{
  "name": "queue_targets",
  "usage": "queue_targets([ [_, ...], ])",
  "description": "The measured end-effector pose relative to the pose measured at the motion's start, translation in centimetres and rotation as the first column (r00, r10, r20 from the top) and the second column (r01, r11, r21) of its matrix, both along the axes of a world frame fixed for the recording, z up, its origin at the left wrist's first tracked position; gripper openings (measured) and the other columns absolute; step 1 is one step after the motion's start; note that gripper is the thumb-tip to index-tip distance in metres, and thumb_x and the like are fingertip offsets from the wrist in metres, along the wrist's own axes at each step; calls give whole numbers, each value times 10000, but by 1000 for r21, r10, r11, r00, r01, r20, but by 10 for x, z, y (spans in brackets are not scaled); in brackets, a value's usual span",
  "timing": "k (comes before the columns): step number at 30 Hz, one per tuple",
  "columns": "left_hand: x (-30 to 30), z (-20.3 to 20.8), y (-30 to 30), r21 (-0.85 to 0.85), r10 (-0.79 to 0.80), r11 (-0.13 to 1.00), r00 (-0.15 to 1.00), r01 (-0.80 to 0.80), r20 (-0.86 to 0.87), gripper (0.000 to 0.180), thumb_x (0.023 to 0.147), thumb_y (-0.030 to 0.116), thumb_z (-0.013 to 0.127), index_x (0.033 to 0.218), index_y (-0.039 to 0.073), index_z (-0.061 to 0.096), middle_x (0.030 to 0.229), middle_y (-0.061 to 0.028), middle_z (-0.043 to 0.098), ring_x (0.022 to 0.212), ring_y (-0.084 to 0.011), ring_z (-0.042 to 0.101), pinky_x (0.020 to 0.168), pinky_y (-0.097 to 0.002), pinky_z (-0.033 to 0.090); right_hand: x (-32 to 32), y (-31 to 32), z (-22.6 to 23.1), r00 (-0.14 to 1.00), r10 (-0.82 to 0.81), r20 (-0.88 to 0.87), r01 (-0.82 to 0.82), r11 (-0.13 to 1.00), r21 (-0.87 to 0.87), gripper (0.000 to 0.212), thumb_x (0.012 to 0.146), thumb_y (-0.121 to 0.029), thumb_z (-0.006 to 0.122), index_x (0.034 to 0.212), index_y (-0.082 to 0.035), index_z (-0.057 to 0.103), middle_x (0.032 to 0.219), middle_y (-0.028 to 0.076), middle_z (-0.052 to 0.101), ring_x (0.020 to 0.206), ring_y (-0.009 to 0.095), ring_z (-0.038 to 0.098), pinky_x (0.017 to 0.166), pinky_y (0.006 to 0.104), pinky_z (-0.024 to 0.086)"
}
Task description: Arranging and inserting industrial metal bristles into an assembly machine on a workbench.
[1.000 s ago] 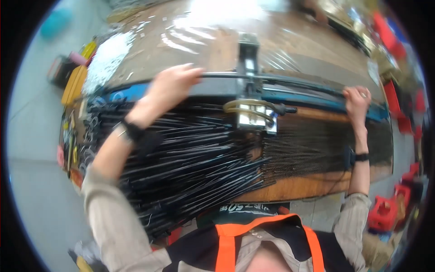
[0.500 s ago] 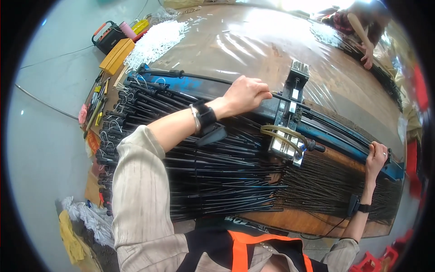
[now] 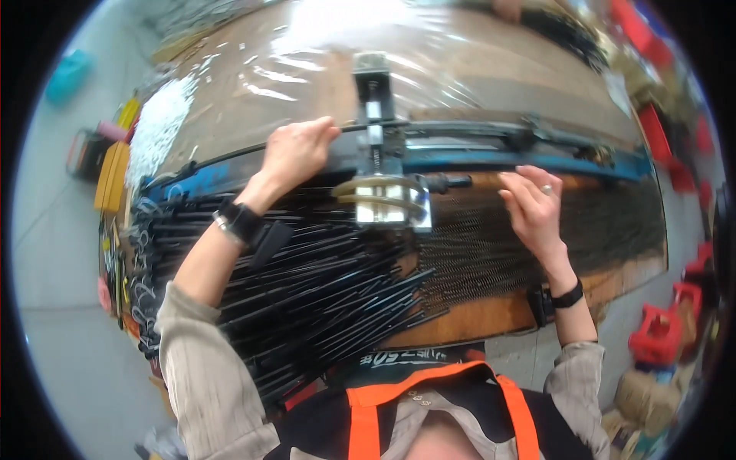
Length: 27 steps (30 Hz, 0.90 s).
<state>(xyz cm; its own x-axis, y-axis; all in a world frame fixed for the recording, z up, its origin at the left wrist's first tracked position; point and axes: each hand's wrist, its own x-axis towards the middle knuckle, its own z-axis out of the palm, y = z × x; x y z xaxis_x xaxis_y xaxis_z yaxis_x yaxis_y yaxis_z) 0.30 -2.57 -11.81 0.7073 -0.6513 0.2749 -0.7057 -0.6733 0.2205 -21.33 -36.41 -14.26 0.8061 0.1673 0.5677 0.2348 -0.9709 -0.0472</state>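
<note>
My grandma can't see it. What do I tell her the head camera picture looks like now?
A person's left hand seems to pinch a thin black rod beside a metal fixture, while the open right hand hovers over dark coiled strands. A blue rail runs across the wooden table, and many black rods lie bunched on the left.

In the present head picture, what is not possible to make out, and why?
Head view: whether the bare left hand pinches anything; its curled pose and blur hide this.
Head view: heap of small white pieces; blurred, too small to count.
Head view: another person's hand or arm; top edge cuts it.
</note>
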Motion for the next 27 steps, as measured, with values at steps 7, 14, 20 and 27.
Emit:
queue_targets([
  [7, 8, -12, -4, -16, -43, 999, 998, 44, 48, 215, 976, 284, 535, 887, 97, 589, 778, -182, 661, 760, -402, 645, 645, -497, 500, 0, 21, -11, 997, 53, -52, -40, 975, 219, 246, 899, -138, 675, 1131, -57, 677, 1019, 41, 706, 980, 231, 611, 867, 370, 395],
  [14, -2, -8, -7, -43, -63, 997, 996, 66, 70, 191, 968, 245, 549, 867, 84, 573, 766, -165, 655, 761, -380, 641, 652, -484, 495, 30, 41, -25, 946, 284, -155, -174, 850, 498, 314, 915, -114, 648, 1217, -31, 628, 1007, 108, 679, 937, 263, 613, 789, 347, 459],
  [20, 0, -10, -6, -37, -126, 990, 964, 138, 232, 179, 961, 226, 563, 848, 87, 567, 766, -130, 654, 727, -351, 645, 638, -448, 498, 28, 48, -19, 915, 292, -279, -15, 714, 700, 336, 870, -141, 697, 1175, -19, 625, 956, 134, 653, 927, 297, 606, 792, 342, 489],
  [27, 72, -15, 52, 63, -236, 968, 795, 243, 559, 131, 932, 237, 608, 863, 126, 600, 798, -62, 660, 714, -264, 651, 646, -396, 496, 14, 49, -41, 963, 239, -127, -213, 959, 184, 349, 773, -184, 779, 1052, -16, 653, 891, 123, 612, 836, 315, 601, 749, 381, 501],
])
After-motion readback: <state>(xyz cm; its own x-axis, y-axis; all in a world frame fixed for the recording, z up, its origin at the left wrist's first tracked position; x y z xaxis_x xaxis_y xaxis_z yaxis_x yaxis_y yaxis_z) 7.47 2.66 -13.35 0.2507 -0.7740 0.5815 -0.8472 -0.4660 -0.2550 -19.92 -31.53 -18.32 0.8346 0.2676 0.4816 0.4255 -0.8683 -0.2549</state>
